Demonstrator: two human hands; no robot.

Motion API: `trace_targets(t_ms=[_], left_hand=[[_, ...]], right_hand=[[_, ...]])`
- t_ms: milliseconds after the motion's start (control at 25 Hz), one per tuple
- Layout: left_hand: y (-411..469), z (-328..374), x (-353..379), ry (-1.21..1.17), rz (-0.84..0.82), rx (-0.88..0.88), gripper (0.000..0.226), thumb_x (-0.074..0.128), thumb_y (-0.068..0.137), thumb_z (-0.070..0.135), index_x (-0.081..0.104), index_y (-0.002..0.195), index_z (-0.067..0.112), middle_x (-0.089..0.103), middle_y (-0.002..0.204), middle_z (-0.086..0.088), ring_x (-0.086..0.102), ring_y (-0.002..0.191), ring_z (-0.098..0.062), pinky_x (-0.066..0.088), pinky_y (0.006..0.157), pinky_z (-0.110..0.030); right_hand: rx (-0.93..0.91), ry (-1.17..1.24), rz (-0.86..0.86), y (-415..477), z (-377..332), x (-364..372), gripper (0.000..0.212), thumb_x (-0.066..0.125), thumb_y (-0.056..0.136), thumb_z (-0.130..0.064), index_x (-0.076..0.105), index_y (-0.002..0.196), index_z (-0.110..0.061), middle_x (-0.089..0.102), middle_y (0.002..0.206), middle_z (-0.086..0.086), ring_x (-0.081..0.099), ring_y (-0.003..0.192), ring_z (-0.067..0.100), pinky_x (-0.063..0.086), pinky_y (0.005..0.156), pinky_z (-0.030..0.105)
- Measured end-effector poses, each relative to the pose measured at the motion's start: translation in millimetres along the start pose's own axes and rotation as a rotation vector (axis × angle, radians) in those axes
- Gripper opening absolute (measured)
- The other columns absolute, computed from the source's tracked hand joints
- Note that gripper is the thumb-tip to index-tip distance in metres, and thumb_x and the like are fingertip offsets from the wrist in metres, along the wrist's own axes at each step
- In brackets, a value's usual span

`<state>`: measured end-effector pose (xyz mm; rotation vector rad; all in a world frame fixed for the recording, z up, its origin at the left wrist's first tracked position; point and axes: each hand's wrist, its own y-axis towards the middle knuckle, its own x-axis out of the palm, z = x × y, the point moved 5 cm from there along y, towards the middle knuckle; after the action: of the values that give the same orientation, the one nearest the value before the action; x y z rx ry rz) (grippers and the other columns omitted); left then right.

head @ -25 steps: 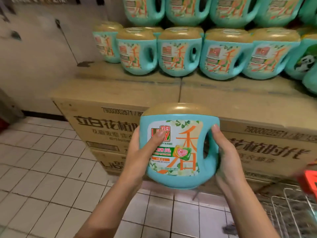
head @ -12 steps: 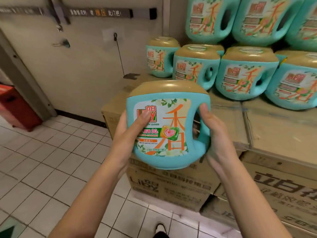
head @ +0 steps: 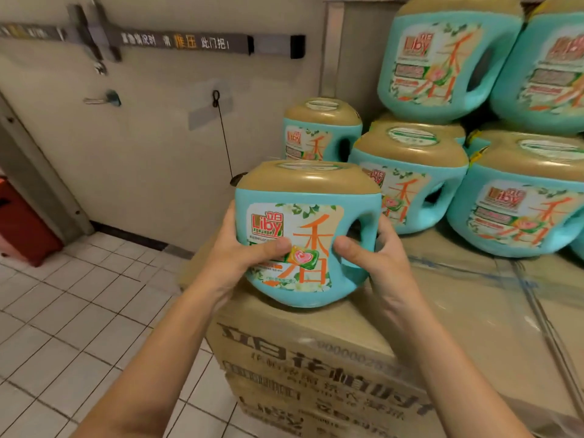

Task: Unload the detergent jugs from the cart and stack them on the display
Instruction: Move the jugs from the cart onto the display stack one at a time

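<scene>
Both hands point(head: 240, 260) grip an upright teal, gold-capped jug point(head: 308, 222).

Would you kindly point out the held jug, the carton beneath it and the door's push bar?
held jug point(head: 311, 229), head view, on its front label.
carton point(head: 467, 305), head view, on its bare top face.
push bar point(head: 177, 42), head view, on its printed strip.
</scene>
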<state>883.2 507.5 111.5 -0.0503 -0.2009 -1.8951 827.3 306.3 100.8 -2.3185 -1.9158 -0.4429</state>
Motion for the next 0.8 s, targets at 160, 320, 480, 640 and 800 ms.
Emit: trace_targets(t_ms=[160, 320, 480, 640, 800], left_hand=[[36.9, -13.1, -10.3, -0.067, -0.081, -0.022, 0.098, 0.097, 0.032, 0.044, 0.053, 0.119, 0.031, 0.075, 0.106, 0.0, 0.073, 0.094, -0.02, 0.059, 0.067, -0.027], [69.8, -20.3, -24.7, -0.009, -0.114, 0.024, 0.106, 0.097, 0.032, 0.043, 0.049, 0.126, 0.033, 0.073, 0.11, 0.002, 0.071, 0.099, -0.019, 0.058, 0.07, -0.027], [105.3, -23.1, -36.7, 0.073, -0.219, 0.024, 0.113, 0.096, 0.034, 0.04, 0.041, 0.132, 0.036, 0.071, 0.111, 0.014, 0.069, 0.1, -0.006, 0.057, 0.072, -0.02], [135.4, -23.4, -48.2, 0.295, -0.166, 0.0, 0.108, 0.089, 0.028, 0.059, 0.042, 0.124, 0.046, 0.063, 0.123, 0.014, 0.057, 0.118, -0.004, 0.052, 0.095, -0.029], [154.8, -33.8, -51.7, 0.317, -0.063, 0.016, 0.111, 0.091, 0.032, 0.059, 0.037, 0.128, 0.042, 0.056, 0.124, 0.016, 0.056, 0.113, -0.002, 0.053, 0.094, -0.046]], right_hand=[[-0.054, -0.072, 0.048, 26.8, 7.0, 2.1, 0.07, 0.092, 0.056, -0.027, 0.06, 0.118, -0.033, 0.065, 0.124, 0.006, 0.061, 0.116, 0.032, 0.049, 0.094, 0.059], [-0.092, -0.43, 0.225, 41.3, 7.3, 3.0, 0.089, 0.087, 0.045, -0.057, 0.052, 0.126, -0.047, 0.052, 0.135, -0.005, 0.048, 0.128, 0.017, 0.045, 0.103, 0.049], [-0.136, -0.651, 0.323, 51.9, 12.5, 13.2, 0.097, 0.082, 0.055, -0.064, 0.041, 0.139, -0.037, 0.046, 0.135, -0.009, 0.047, 0.122, 0.008, 0.046, 0.101, 0.031], [-0.181, -0.655, 0.427, 68.0, 15.3, 22.1, 0.094, 0.077, 0.059, -0.056, 0.039, 0.139, -0.023, 0.048, 0.136, -0.002, 0.05, 0.118, 0.005, 0.048, 0.095, 0.019], [-0.219, -0.77, 0.48, 84.6, 22.6, 27.2, 0.094, 0.085, 0.064, -0.042, 0.036, 0.141, -0.017, 0.046, 0.136, 0.001, 0.046, 0.126, 0.017, 0.042, 0.106, 0.041]])
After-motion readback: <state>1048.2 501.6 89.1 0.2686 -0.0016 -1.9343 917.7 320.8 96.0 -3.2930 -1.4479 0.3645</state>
